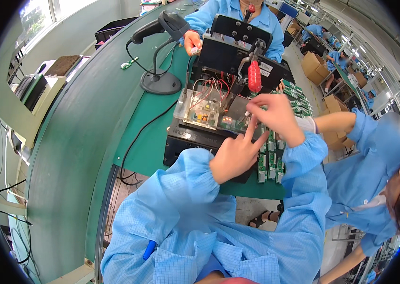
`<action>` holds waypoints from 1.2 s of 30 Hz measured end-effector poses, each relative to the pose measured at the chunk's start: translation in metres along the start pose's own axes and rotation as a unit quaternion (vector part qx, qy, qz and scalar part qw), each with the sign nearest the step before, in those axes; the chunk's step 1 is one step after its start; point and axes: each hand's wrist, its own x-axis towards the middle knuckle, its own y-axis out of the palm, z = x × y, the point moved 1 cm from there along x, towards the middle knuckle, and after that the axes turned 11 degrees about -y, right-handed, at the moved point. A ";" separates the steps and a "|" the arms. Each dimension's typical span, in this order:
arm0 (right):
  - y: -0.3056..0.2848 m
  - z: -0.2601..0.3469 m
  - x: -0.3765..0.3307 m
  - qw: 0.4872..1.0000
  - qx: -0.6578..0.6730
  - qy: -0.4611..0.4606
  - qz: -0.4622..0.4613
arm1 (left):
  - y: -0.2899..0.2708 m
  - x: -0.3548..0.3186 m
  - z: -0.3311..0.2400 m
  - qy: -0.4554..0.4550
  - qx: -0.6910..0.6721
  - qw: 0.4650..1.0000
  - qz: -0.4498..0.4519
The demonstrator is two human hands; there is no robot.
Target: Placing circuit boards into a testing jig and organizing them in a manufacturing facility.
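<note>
In front of me stands a black test fixture with a clear plastic bed, thin red and white wires and small electronic parts. At the right part of this bed, my right hand is closed in a pinch. A small whitish piece shows by its fingertips, too small to name. My left hand reaches in just below, with fingers stretched toward the same spot and nothing visible in them. A red-handled toggle clamp rises above both hands. Several green circuit boards lie right of the fixture.
A barcode scanner rests in its stand at the left, its black cable crossing the green mat. Opposite, a co-worker's hand is beside the fixture. Another person's arm reaches in from the right. A green conveyor belt runs along the left.
</note>
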 end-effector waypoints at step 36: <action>-0.060 -0.053 0.108 0.927 0.178 0.040 -0.328 | 0.000 -0.004 0.064 -0.016 0.029 0.998 -0.056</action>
